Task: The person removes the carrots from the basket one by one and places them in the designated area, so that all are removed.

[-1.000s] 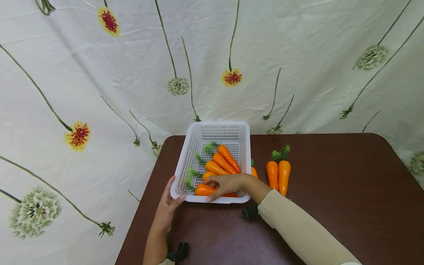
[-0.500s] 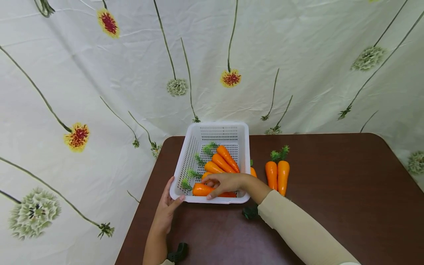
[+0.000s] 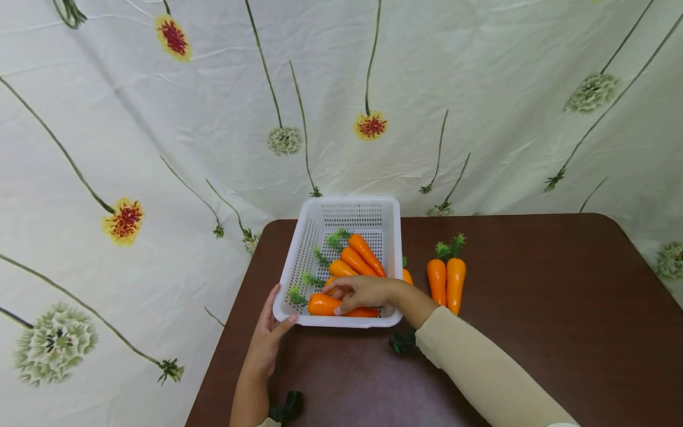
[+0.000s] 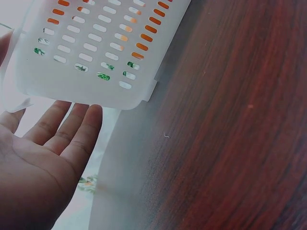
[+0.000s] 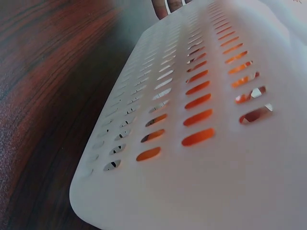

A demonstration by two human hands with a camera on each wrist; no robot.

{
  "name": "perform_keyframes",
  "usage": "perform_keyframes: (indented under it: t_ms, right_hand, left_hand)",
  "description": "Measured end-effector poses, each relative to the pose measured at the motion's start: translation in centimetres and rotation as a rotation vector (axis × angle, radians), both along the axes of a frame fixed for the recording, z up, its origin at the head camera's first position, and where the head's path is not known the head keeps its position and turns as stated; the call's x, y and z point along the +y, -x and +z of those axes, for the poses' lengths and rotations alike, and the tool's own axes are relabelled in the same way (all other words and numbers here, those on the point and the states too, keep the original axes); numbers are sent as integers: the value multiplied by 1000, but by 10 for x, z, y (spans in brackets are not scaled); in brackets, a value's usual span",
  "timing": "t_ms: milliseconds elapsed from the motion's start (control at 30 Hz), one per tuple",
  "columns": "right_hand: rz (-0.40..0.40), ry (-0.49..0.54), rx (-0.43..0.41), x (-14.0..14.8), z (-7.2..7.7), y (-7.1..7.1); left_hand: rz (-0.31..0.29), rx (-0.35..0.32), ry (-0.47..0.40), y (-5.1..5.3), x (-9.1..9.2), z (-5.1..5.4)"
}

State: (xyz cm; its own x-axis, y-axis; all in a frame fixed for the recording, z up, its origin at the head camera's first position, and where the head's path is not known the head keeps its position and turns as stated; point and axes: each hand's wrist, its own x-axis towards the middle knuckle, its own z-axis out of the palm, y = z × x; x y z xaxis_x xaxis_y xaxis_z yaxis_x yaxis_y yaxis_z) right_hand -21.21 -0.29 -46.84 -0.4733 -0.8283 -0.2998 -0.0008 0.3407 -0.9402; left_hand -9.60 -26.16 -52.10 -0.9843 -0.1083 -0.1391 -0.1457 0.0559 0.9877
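A white plastic basket with slotted walls holds several orange carrots with green leafy tops. My left hand grips its near left corner, thumb over the rim. In the left wrist view, the fingers of that hand reach along the outside of the basket wall. Inside the basket, my right hand pinches the nearest carrot, which lies along the front wall. The right wrist view shows mainly the basket's outer wall, with orange behind the slots; the right hand is hidden there.
Two carrots lie side by side on the brown table, right of the basket. Another carrot shows partly between basket and right forearm. A flowered cloth hangs behind and left of the table.
The nearest carrot has slid slightly left in the basket, and its leafy top has turned upward. My right thumb has shifted a little onto it. The left hand stays at the corner.
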Motion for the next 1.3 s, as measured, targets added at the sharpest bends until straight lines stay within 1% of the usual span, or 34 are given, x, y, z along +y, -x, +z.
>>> perform_keyframes:
  t_ms: [300, 467, 700, 800, 1100, 1167, 1300]
  right_hand:
    - [4, 15, 43, 1, 2, 0]
    - [-23, 24, 68, 3, 3, 2]
    - [-38, 51, 91, 5, 6, 3]
    - [-72, 53, 100, 7, 9, 2]
    - [-206, 102, 59, 14, 18, -4]
    - [-230, 110, 53, 16, 19, -5]
    - [-261, 132, 67, 23, 21, -8]
  left_hand:
    - [-7, -1, 3, 0, 0, -1]
    - [-13, 3, 8, 0, 0, 0]
    - [-9, -15, 5, 0, -1, 0]
    - [-8, -14, -3, 0, -1, 1]
    - [-11, 13, -21, -1, 1, 1]
    - [-9, 13, -22, -1, 1, 1]
    - [-12, 20, -19, 0, 0, 0]
